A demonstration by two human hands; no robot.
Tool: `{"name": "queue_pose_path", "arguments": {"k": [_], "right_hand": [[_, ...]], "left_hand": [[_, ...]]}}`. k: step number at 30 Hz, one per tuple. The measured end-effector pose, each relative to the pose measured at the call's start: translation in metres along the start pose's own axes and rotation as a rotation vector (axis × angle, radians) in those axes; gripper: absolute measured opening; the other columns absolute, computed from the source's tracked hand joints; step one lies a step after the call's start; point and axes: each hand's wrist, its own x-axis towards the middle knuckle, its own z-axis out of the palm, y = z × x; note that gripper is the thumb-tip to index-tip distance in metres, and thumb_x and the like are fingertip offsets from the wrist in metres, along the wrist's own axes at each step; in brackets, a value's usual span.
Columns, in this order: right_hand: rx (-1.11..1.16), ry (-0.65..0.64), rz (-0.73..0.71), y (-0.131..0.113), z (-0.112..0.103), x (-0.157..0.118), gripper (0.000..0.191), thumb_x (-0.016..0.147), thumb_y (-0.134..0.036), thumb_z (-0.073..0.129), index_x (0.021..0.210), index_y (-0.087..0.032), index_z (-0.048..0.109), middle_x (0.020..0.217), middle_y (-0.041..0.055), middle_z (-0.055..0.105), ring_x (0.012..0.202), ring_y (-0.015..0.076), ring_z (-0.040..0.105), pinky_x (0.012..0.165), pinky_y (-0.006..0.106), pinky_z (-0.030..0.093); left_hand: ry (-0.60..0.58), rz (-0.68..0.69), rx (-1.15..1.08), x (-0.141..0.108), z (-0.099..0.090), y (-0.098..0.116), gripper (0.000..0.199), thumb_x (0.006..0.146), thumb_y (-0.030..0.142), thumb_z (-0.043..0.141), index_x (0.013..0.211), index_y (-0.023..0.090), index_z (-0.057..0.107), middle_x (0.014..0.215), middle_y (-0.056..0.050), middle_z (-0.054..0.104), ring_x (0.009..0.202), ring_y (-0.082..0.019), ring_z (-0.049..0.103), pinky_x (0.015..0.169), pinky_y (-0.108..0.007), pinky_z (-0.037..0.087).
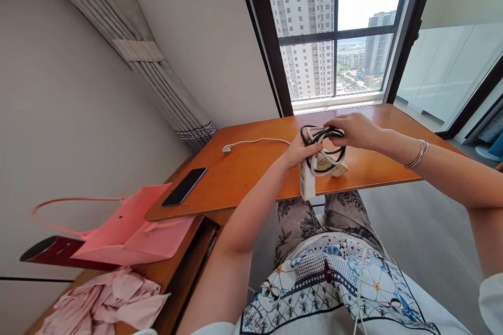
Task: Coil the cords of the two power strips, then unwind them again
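From here I see the coil of black and white cable [342,157] held up over the near edge of the wooden counter [251,167], with a white power strip [307,183] hanging upright just below it. The left forearm reaches up and inward, and the left hand [299,152] has its fingers closed around the coil's left side, thumb pressed across the strands. The right arm comes in from the side, elbow bent and wrist higher than the elbow; the right hand [349,130] arches over the coil's top, fingers curled and gripping its strands. A small yellowish box [338,169] sits just behind the coil, and a white plug [227,149] lies well to its left, beyond a dark phone [184,187].
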Motion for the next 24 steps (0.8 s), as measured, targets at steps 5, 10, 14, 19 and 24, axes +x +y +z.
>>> {"name": "queue_pose_path", "arguments": {"k": [5,10,14,19,24], "right_hand": [[-0.002,-0.108,0.095,-0.008,-0.005,-0.002,0.023,0.079,-0.034,0.059,0.088,-0.018,0.074,0.072,0.0039,0.07,0.063,0.0171,0.058,0.058,0.027,0.028],[0.228,-0.106,0.194,-0.01,-0.007,-0.005,0.018,0.074,-0.035,0.062,0.071,-0.017,0.067,0.056,-0.0015,0.056,0.056,0.0124,0.048,0.057,0.026,0.029],[0.444,-0.135,0.268,-0.005,-0.006,-0.006,0.019,0.069,-0.036,0.066,0.063,-0.017,0.063,0.053,-0.0036,0.051,0.055,0.0107,0.046,0.054,0.025,0.032],[0.852,-0.183,0.328,0.002,0.003,-0.007,0.024,0.062,-0.04,0.072,0.07,-0.018,0.067,0.063,-0.0003,0.063,0.061,0.0147,0.056,0.055,0.027,0.045],[0.896,-0.179,0.282,0.0,0.008,-0.011,0.032,0.067,-0.047,0.071,0.078,-0.018,0.066,0.071,0.0023,0.068,0.067,0.0176,0.062,0.06,0.03,0.05]], "left_hand": [[-0.16,0.127,0.32,0.002,-0.009,0.006,0.035,0.057,0.041,0.077,0.06,0.018,0.051,0.056,0.005,0.044,0.055,-0.009,0.038,0.052,-0.024,0.031],[-0.127,0.112,0.558,0.001,-0.009,0.009,0.026,0.06,0.036,0.071,0.062,0.018,0.054,0.057,0.005,0.048,0.058,-0.01,0.041,0.054,-0.024,0.032],[-0.09,0.084,0.57,-0.001,-0.004,0.008,0.02,0.064,0.035,0.068,0.066,0.016,0.06,0.061,0.003,0.055,0.062,-0.013,0.048,0.059,-0.025,0.037],[-0.014,0.134,0.404,-0.002,0.002,0.008,0.03,0.065,0.033,0.072,0.089,0.016,0.071,0.081,-0.003,0.07,0.078,-0.019,0.062,0.069,-0.027,0.047],[-0.056,0.065,0.323,-0.003,0.004,0.01,0.023,0.062,0.031,0.065,0.077,0.014,0.069,0.064,0.002,0.06,0.06,-0.013,0.05,0.057,-0.024,0.039]]}}
